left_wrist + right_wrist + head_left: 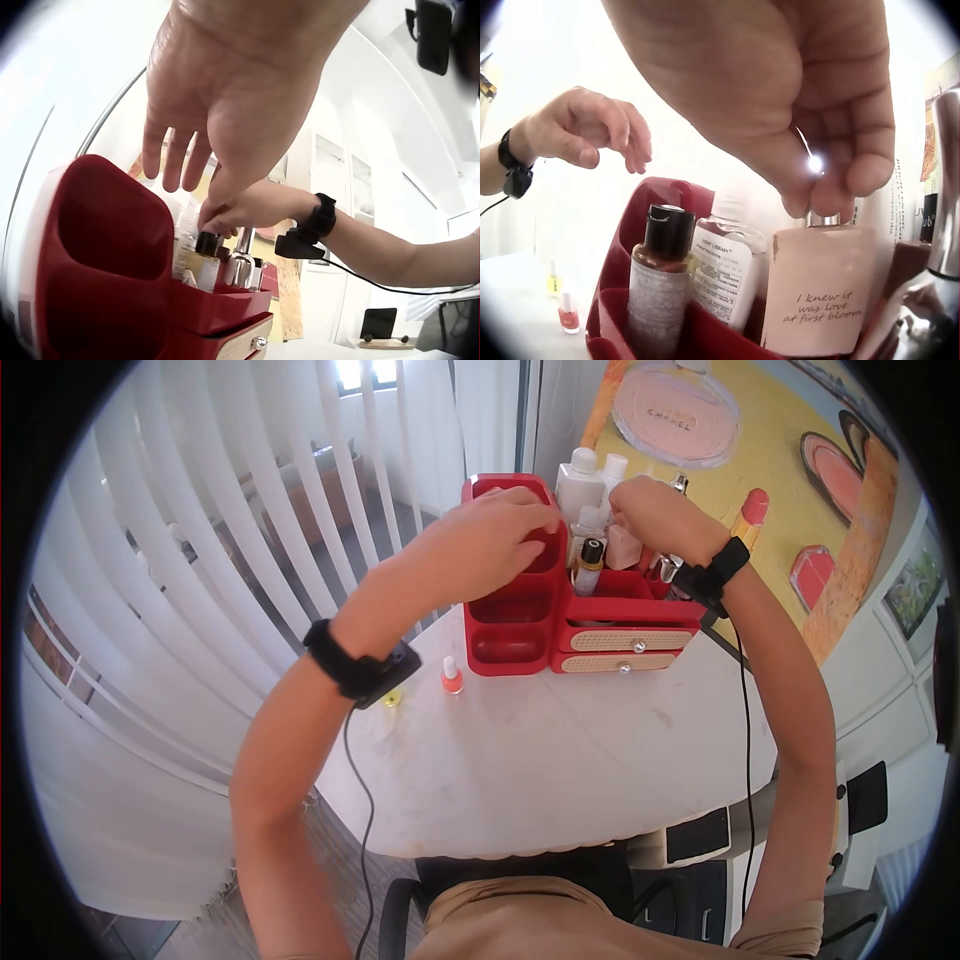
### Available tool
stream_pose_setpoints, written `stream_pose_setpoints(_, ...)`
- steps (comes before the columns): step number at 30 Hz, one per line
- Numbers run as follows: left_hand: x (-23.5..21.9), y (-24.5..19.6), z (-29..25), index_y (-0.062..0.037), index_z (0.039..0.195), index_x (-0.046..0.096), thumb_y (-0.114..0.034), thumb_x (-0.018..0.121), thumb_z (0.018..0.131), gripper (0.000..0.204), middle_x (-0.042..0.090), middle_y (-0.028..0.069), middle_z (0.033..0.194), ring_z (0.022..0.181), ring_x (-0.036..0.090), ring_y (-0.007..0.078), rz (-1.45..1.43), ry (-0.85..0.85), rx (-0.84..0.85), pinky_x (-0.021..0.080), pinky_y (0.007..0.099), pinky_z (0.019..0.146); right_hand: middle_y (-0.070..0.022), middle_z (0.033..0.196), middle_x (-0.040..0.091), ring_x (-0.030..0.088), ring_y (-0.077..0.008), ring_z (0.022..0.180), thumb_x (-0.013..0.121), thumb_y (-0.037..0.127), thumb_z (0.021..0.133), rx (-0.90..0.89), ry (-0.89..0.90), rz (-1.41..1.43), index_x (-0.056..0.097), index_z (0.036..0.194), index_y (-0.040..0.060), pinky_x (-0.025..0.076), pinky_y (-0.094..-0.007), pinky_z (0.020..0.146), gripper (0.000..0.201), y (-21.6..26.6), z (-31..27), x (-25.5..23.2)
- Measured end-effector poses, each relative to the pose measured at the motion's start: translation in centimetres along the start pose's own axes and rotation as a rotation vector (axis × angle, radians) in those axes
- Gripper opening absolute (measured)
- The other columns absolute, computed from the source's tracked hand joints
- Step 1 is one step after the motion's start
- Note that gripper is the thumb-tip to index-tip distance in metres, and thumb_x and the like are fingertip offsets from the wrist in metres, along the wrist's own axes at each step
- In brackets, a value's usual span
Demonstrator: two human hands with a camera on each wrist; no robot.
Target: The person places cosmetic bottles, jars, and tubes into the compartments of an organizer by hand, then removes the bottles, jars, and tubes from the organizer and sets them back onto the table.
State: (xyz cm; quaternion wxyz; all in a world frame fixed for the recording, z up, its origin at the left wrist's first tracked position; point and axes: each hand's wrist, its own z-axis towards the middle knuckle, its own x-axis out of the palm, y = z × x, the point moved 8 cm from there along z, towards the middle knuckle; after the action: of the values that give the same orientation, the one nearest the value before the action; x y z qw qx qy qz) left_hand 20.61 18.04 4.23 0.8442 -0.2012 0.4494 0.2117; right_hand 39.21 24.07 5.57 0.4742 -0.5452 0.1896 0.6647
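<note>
My right hand [672, 518] pinches the silver neck of a pink perfume bottle [817, 292], seen upright with printed lettering in the right wrist view. The bottle is among others in a red organizer [508, 627]. Beside it stand a clear bottle with a white label [724, 274] and a small black-capped bottle [658, 300]. My left hand [485, 545] hovers over the organizer's left compartments, fingers relaxed and holding nothing. In the left wrist view its palm and loose fingers show above the red compartments.
Left of the organizer, a coral nail polish bottle [452, 681] and a small yellow bottle [393, 700] stand on the white table [560, 770]. White bottles [580, 485] stand at the organizer's back. Two woven-front drawers [610, 639] face me. Vertical blinds [230, 540] hang at left; a painted board [765, 450] leans behind.
</note>
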Motion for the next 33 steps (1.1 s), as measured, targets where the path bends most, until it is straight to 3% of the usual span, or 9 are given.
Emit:
stream_pose_setpoints(3,-1.4,1.6,-3.2,-0.0047,0.118,0.066,-0.009,0.061,0.099,0.02,0.065,0.0125,0.124,0.112,0.064,0.03,-0.014,0.035,-0.116,0.054,0.0395,0.094,-0.0272,0.093,0.068,0.069,-0.0434,0.082,0.062,0.005,0.087,0.297,0.108,0.284,0.066,0.096,-0.0069,0.056,-0.0464,0.074,0.016,-0.5,0.2,-0.4)
stream_pose_setpoints(11,-3.4,6.5,-11.0,-0.0036,0.117,0.067,-0.013,0.067,0.097,0.022,0.065,0.0116,0.119,0.103,0.065,0.0275,-0.073,0.054,-0.307,0.053,0.0376,0.086,-0.023,0.087,0.068,0.069,-0.0396,0.075,0.059,0.007,0.088,0.07,0.159,0.264,0.065,0.092,-0.0053,0.056,-0.0436,0.065,0.014,-1.5,-0.2,3.6)
stream_pose_setpoints(13,-3.6,7.9,-14.3,-0.0036,0.117,0.068,-0.015,0.069,0.097,0.023,0.065,0.0115,0.118,0.101,0.065,0.0269,-0.102,0.077,-0.371,0.053,0.0371,0.084,-0.0192,0.083,0.067,0.071,-0.0333,0.077,0.059,0.008,0.09,-0.097,-0.184,0.07,0.063,0.091,-0.0051,0.056,-0.0407,0.068,0.013,1.0,-1.4,-1.2)
stream_pose_setpoints(15,-1.4,8.8,-17.0,-0.0037,0.117,0.068,-0.019,0.07,0.096,0.026,0.065,0.0113,0.116,0.099,0.064,0.0261,-0.056,0.313,-0.433,0.053,0.0378,0.082,-0.0152,0.088,0.068,0.071,-0.0259,0.085,0.061,0.01,0.093,0.185,-0.036,0.306,0.062,0.098,-0.0035,0.055,-0.038,0.074,0.015,4.1,-1.6,-4.1)
stream_pose_setpoints(17,-0.2,8.5,-18.8,-0.0036,0.117,0.067,-0.023,0.071,0.096,0.029,0.065,0.0119,0.114,0.099,0.065,0.027,-0.074,0.378,-0.476,0.053,0.0386,0.082,-0.0127,0.096,0.068,0.07,-0.0225,0.09,0.064,0.013,0.095,0.074,0.16,0.6,0.064,0.11,-0.001,0.056,-0.0366,0.079,0.02,10.3,-2.8,-3.6)
stream_pose_setpoints(20,2.7,8.8,-20.3,-0.0038,0.113,0.068,-0.018,0.07,0.095,0.023,0.065,0.0135,0.108,0.1,0.066,0.0316,-0.084,0.423,-0.506,0.052,0.0404,0.081,-0.0123,0.11,0.067,0.068,-0.0258,0.1,0.064,0.015,0.096,-0.298,0.007,0.63,0.065,0.118,0.0011,0.055,-0.037,0.088,0.026,18.6,-3.7,1.6)
stream_pose_setpoints(24,6.6,10.6,-21.3,-0.0022,0.095,0.069,-0.01,0.065,0.093,0.009,0.065,0.0151,0.094,0.093,0.063,0.0367,-0.107,0.365,-0.358,0.051,0.0433,0.082,-0.0163,0.102,0.063,0.067,-0.0372,0.093,0.058,0.007,0.093,-0.356,0.012,0.544,0.061,0.102,-0.0018,0.056,-0.046,0.086,0.012,24.9,-2.2,11.1)
stream_pose_setpoints(31,4.2,6.9,-18.7,-0.0017,0.096,0.069,-0.01,0.063,0.095,0.011,0.065,0.0153,0.094,0.093,0.064,0.0359,-0.122,0.389,-0.399,0.051,0.0448,0.081,-0.0127,0.1,0.063,0.066,-0.0335,0.091,0.061,0.01,0.092,-0.288,0.171,0.671,0.063,0.094,0.0045,0.056,-0.044,0.08,0.006,22.2,-3.4,13.7)
stream_pose_setpoints(33,2.4,4.8,-16.1,-0.0006,0.098,0.069,-0.01,0.063,0.096,0.012,0.065,0.016,0.092,0.092,0.064,0.0358,-0.146,0.343,-0.373,0.051,0.0443,0.08,-0.0113,0.096,0.065,0.066,-0.0318,0.084,0.064,0.011,0.092,-0.567,-0.075,0.656,0.065,0.092,0.0032,0.055,-0.041,0.077,0.007,20.1,-5.4,7.1)
